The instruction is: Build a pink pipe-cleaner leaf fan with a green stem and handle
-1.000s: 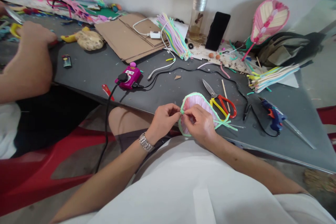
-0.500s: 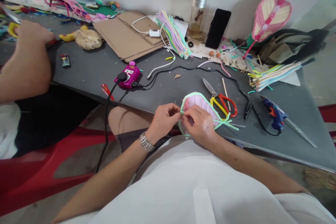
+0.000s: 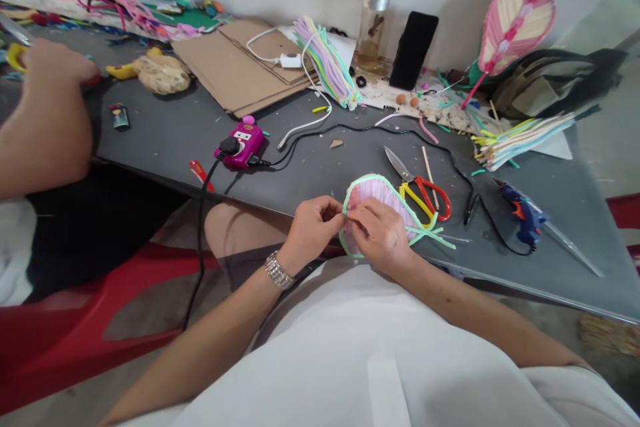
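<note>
A long gray table [image 3: 165,140] fills the view, and a person in a white shirt [image 3: 350,353] sits at it. Another person's hand [image 3: 57,63] works at the far left end. The table is full of craft things. A flat brown cardboard sheet [image 3: 235,70] lies near the wall, not far from a tall glass bottle with a silver lid [image 3: 375,20] and a black phone [image 3: 413,50]. A pink and cream leaf-shaped fan [image 3: 513,27] stands up at the back, near a dark cloth bag [image 3: 555,83]. A blue glue gun [image 3: 520,210] lies on the right, and open red and yellow scissors [image 3: 425,197] lie just beside the person's work.

The work is a small pink striped leaf shape [image 3: 375,197], held up at the table's front edge. A green pipe-cleaner rim [image 3: 373,178] runs around the parts that show, but the hands hide some of it. Loose green ends [image 3: 430,235] stick out at the lower right and are not cut. The left hand [image 3: 315,233], with a silver watch [image 3: 277,270] on its wrist, and the right hand [image 3: 383,233] are both closed, pinching the rim with their fingertips.
</note>
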`<state>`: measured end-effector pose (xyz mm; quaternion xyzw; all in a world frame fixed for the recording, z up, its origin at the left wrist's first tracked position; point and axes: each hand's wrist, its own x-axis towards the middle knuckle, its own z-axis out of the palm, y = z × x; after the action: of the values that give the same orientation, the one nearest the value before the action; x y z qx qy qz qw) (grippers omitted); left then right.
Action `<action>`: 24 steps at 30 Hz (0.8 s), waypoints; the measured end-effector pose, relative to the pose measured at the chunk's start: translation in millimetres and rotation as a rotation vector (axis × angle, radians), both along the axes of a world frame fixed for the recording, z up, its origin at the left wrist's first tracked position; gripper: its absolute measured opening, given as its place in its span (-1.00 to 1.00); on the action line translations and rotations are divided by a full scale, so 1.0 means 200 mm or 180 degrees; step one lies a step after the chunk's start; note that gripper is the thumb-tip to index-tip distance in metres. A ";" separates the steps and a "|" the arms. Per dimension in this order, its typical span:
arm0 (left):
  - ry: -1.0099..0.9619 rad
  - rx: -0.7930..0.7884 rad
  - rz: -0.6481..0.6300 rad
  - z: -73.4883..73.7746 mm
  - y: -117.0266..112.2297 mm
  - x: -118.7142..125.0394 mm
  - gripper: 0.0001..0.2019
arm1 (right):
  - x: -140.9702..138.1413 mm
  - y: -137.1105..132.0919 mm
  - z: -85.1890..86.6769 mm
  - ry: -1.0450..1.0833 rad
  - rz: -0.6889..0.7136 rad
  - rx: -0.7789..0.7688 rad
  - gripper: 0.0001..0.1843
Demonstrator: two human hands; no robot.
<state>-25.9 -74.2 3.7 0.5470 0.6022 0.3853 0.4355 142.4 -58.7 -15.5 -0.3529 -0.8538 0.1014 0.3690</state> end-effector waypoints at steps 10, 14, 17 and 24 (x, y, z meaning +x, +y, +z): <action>-0.0213 -0.0185 -0.0048 0.01 0.00 -0.01 -0.87 | 0.00 0.00 -0.02 -0.0210 0.0086 0.0346 -0.76; -0.0384 -0.0326 -0.0109 0.00 -0.01 -0.01 -0.88 | 0.00 0.00 -0.01 -0.0592 0.0138 0.0541 -0.72; -0.0357 -0.0334 -0.0097 0.00 0.00 -0.02 -0.88 | 0.01 0.00 0.00 -0.0843 0.0199 0.0634 -0.73; -0.0095 -0.0067 -0.0061 0.00 0.02 -0.02 -0.87 | 0.09 0.00 0.00 -0.0064 0.0097 0.0184 -0.78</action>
<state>-30.0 -70.9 4.6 0.5424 0.5944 0.3829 0.4537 160.7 -59.0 -15.3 -0.3300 -0.8653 0.0786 0.3689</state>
